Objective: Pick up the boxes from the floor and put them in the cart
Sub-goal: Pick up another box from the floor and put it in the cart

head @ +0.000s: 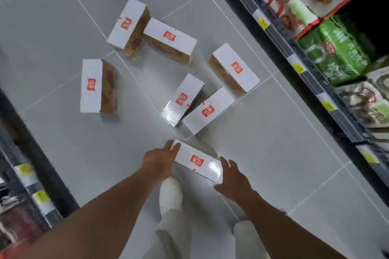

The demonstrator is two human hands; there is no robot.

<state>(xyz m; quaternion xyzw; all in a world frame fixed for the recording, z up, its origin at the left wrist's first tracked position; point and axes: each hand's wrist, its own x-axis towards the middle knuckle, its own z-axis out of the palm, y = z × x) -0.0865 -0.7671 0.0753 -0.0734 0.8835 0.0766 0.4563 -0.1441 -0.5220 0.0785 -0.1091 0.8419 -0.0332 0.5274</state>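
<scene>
- Boxes are the task's things, and seven of them show, all white with a red label and all on the grey tiled floor (63, 17); none looks lifted yet.
- The nearest box (196, 161) lies flat just in front of the person's white shoe (170, 193), long side running from near left to right.
- The left hand (162, 160) has its fingers laid fairly straight against the left end of that box, touching it but not curled round it.
- The right hand (233, 178) is spread wide at the box's right end; whether its fingertips touch the cardboard I cannot tell.
- Just beyond, two centre boxes (182, 99) lie side by side and touch each other.
- A right box (233, 69) sits further off toward the shelves, a left box (95, 86) lies well apart on its own, and two far boxes (169, 40) rest against one another at the far end of the scatter.
- The cart is not in view, so nothing can be said of what it already holds.
- Stocked shelves (315, 27) with bagged goods and yellow price tags run along the right; a darker shelf edge (27, 185) shows at the near left.
- My judgement: the work is at or near its start. The step in hand is closing both hands on the nearest box; after that come the carry to the cart and six more boxes to collect.
</scene>
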